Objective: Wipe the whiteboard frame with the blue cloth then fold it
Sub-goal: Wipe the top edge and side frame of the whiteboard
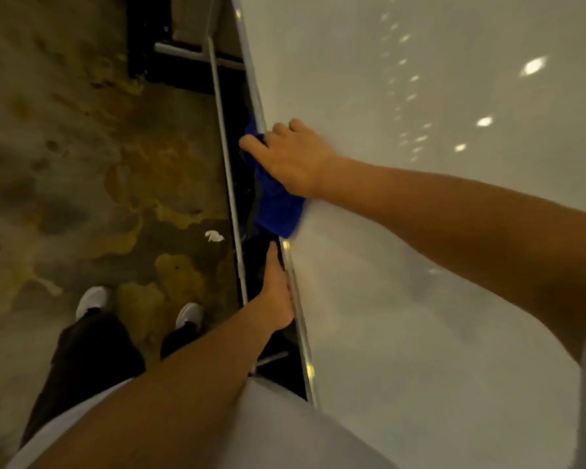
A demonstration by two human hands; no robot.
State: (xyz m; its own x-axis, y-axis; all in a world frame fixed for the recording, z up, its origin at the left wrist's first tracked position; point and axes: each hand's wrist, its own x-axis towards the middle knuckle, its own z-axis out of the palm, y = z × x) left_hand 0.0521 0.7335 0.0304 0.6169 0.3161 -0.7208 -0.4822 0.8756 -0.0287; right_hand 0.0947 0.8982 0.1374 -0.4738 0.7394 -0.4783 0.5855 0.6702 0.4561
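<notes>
The whiteboard [420, 164] fills the right of the head view, with its silver frame edge [298, 316] running down the middle. A blue cloth [278, 208] is wrapped over that frame edge. My right hand [291, 157] lies on top of the cloth, thumb and fingers curled round the cloth and the frame. Lower down, my left hand [278, 292] holds the same frame edge; its fingers are hidden behind the frame.
A thin metal rail of the stand [227, 157] runs beside the frame, with a crossbar [197, 55] higher up. The mottled floor [82, 164] is on the left, with a scrap of white paper [214, 236] and my feet in white shoes [92, 299].
</notes>
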